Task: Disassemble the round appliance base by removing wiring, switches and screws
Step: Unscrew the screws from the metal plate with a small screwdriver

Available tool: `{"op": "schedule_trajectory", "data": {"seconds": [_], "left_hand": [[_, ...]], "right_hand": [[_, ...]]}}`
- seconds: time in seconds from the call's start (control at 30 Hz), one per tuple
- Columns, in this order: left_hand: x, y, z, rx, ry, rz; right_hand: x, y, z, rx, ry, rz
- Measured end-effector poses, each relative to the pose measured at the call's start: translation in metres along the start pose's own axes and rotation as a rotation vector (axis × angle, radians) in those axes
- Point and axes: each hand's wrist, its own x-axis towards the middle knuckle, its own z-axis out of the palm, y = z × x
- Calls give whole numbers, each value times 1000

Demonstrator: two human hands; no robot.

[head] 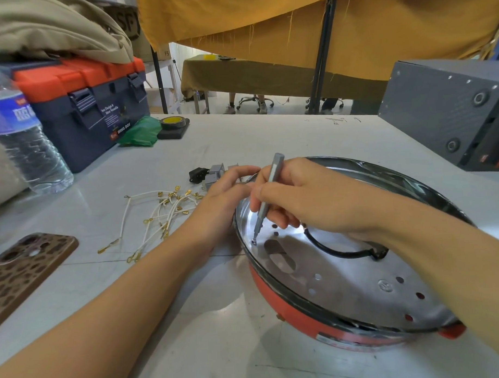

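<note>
The round appliance base [358, 270] lies on the white table, a shiny metal pan with holes above a red outer rim. My right hand [305, 195] grips a grey screwdriver [267, 194], its tip set on a screw [254, 241] at the pan's left edge. My left hand [228, 186] holds the pan's far-left rim with curled fingers. A black cable [338, 250] curves across the pan's inside. To the left of the base lie several white wires with brass terminals [158, 217]. Grey switches and a black socket part [205, 173] sit behind my left hand.
A patterned brown phone [25, 270] lies at the near left. A water bottle [23, 134] and an orange-lidded toolbox [90, 106] stand at the back left, with green cloth and yellow tape [172, 122] beside them. A dark grey box [449, 108] stands at the back right.
</note>
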Motion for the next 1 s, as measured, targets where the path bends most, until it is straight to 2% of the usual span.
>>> {"op": "schedule_trajectory", "data": {"seconds": [0.13, 0.27, 0.53, 0.7, 1.0], "left_hand": [[0, -1, 1, -11, -4, 28], [0, -2, 1, -133, -26, 4], [0, -1, 0, -105, -37, -16], [0, -1, 0, -26, -7, 19], [-4, 4, 3, -110, -39, -13]], "right_hand": [[0, -1, 1, 25, 20, -37], [0, -1, 1, 5, 21, -39], [0, 2, -1, 18, -5, 4], [-1, 0, -2, 83, -27, -38], [0, 2, -1, 28, -12, -35]]}}
